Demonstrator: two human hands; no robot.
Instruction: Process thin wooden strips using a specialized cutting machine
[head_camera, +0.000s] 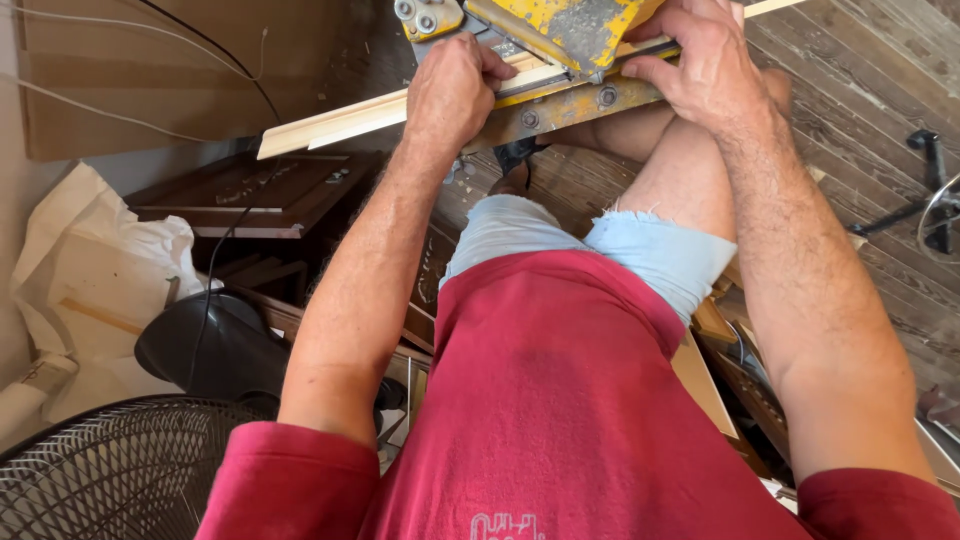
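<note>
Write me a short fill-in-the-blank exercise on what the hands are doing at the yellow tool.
1. Both hands press a long pale strip of ____ against the yellow tool.
2. The left hand is closed into a ____ on the strip.
3. The right hand rests on the strip to the ____ of the tool's yellow guard.
4. The person's shirt is ____.

Missing words: wood; fist; right; red

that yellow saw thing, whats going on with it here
A person in a red shirt presses a long pale wood strip against the worn yellow machine. The left hand holds the strip down on one side; the right hand grips it on the other. A black fan sits at lower left.
</note>
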